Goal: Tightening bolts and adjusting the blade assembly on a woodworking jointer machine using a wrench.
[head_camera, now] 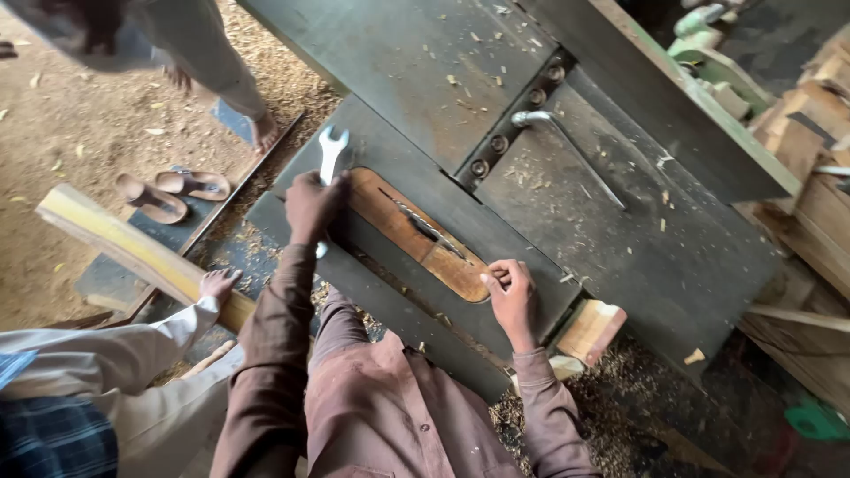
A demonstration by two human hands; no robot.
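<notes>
My left hand (pixel 312 205) grips the open-ended spanner (pixel 332 152) at the wooden throat insert (pixel 416 235) of the saw table (pixel 620 239); my right hand (pixel 512 296) pinches the insert's near end — I'd keep the spanner square, pulling steadily.

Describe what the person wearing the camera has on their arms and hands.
Both arms are covered by long sleeves of a brownish-mauve shirt, buttoned down the front, with creased cloth reaching to the wrists. The left sleeve and the right sleeve match in colour. The left hand and right hand are bare: no gloves, and no watch or rings that can be made out.
</notes>
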